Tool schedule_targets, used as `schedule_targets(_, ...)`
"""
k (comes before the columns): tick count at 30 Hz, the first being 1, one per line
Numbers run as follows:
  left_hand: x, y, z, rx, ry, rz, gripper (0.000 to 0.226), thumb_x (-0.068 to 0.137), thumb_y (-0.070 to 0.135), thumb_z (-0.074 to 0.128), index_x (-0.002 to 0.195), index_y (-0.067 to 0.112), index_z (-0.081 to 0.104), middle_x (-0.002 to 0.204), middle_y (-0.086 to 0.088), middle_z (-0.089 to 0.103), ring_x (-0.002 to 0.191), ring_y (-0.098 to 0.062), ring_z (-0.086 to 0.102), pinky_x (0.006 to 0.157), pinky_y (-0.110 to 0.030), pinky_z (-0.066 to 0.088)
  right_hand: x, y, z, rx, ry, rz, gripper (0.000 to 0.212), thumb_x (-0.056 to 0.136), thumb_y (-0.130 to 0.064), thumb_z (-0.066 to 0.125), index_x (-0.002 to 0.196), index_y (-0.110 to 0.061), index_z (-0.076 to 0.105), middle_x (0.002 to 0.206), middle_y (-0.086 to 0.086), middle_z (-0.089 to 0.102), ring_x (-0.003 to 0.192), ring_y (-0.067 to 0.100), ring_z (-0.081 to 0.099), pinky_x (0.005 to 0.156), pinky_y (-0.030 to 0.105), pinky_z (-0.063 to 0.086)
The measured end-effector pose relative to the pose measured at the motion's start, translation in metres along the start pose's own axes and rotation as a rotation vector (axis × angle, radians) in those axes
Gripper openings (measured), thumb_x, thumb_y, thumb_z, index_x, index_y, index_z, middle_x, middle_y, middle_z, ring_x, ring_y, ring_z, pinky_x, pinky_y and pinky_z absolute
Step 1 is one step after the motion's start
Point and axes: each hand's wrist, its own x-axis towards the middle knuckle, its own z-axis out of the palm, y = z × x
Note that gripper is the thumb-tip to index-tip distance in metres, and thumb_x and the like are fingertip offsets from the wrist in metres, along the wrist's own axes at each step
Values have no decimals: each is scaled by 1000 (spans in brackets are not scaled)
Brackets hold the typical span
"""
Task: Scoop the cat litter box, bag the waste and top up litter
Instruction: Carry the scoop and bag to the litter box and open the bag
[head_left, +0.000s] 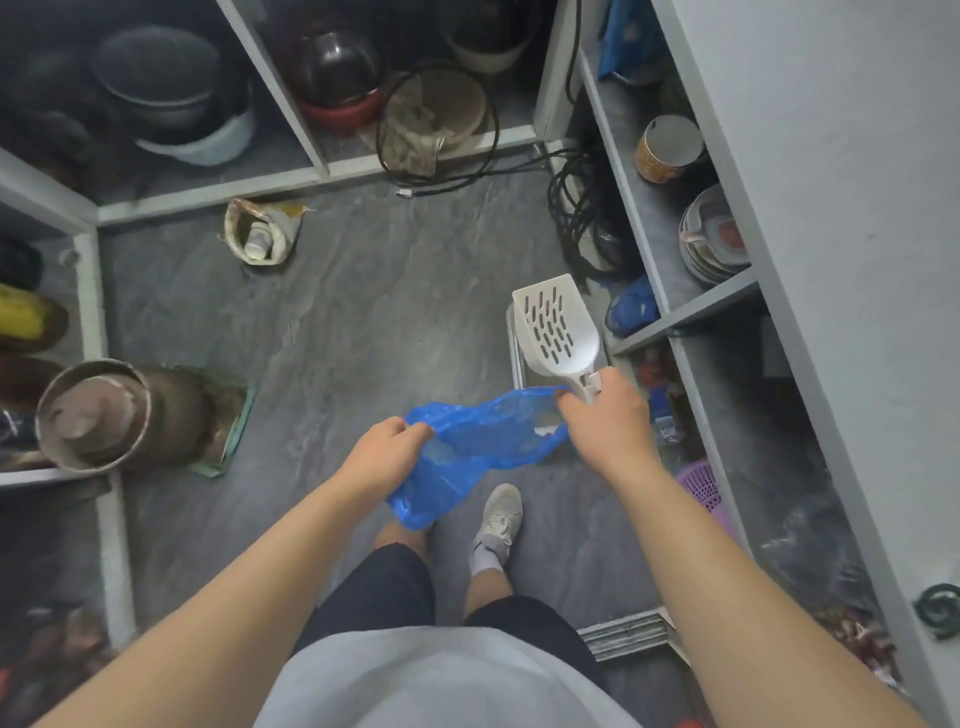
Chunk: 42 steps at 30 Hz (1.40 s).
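A blue plastic bag (470, 444) hangs stretched between my two hands above the grey floor. My left hand (387, 454) grips its left edge. My right hand (605, 415) pinches the bag's right edge and also holds the handle of a white slotted litter scoop (558, 325), which points up and away from me. Under the scoop, a tray-like box (517, 348) with a pale rim sits on the floor, mostly hidden by the scoop and bag.
Grey shelving surrounds the floor on the left, back and right, packed with pots, bowls, plates (711, 239) and a tin (667, 148). Black cables (582, 208) hang at the back right. An open sack (262, 234) and a metal pot (104, 415) sit on the floor.
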Motion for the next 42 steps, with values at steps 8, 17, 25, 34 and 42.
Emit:
schedule_targets(8,7,2,-5,-374,-141,-9,36,87,47,60,86,13,70,91,-5,75,80,-26,69,84,-38,51,5,-12,29,-31,-99,51,32,85,-39,73,94,-10,64,85,2,62,82,24,59,66,30,39)
schedule_targets(17,4,-13,-26,-641,-379,-166,35,87,31,61,102,2,72,97,-20,66,85,-33,59,79,-44,44,14,-26,49,172,-101,151,14,81,-18,72,74,-14,60,77,7,65,77,29,62,69,39,52)
schedule_targets(25,3,14,-32,-104,100,350,53,71,29,67,121,28,48,121,12,57,109,-5,57,90,-25,44,17,-30,46,297,-232,145,23,60,-16,59,79,-14,71,80,8,76,81,33,73,75,55,61)
schedule_targets(34,21,37,-20,127,-18,571,40,81,4,65,112,29,67,104,15,68,88,-11,68,75,-24,56,13,-53,48,305,-302,118,17,62,-7,57,71,-18,65,72,4,66,70,23,62,66,38,52)
schedule_targets(42,70,31,-25,224,138,508,17,93,26,58,83,13,60,81,-1,62,78,-23,56,70,-38,46,37,-52,60,111,-121,138,15,80,-24,76,82,-15,64,77,-2,64,71,18,60,56,27,41)
